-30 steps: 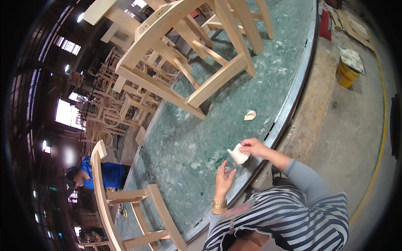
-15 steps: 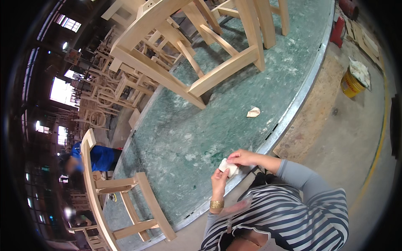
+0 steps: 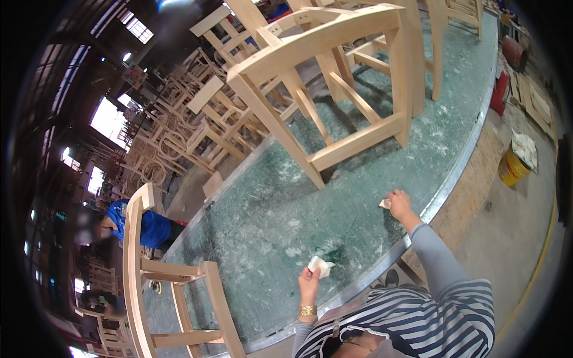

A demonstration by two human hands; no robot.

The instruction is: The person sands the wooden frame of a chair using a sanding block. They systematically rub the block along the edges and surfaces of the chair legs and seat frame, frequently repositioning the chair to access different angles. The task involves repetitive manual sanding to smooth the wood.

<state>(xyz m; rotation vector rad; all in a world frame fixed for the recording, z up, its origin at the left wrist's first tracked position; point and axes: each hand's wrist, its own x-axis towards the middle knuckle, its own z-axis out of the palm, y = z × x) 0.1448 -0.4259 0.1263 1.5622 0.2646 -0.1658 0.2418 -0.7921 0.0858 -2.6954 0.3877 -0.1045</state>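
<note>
On the green tabletop (image 3: pixel 268 221), the left hand (image 3: pixel 308 280) pinches a folded sandpaper piece (image 3: pixel 320 266); the right hand (image 3: pixel 399 203) closes on a paper scrap (image 3: pixel 385 204) nearer the wooden chair frame (image 3: pixel 334 77).

two sandpaper pieces (image 3: pixel 320 266) — one yellow bucket (image 3: pixel 512 169)

The right hand (image 3: pixel 399 203) covers most of a small white piece (image 3: pixel 385 204), and the near wooden chair (image 3: pixel 149 286) is cut off at the bottom edge.

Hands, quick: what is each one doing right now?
Left hand: closed on a folded pale scrap.
Right hand: on a small pale scrap on the green table; grip unclear.
</note>
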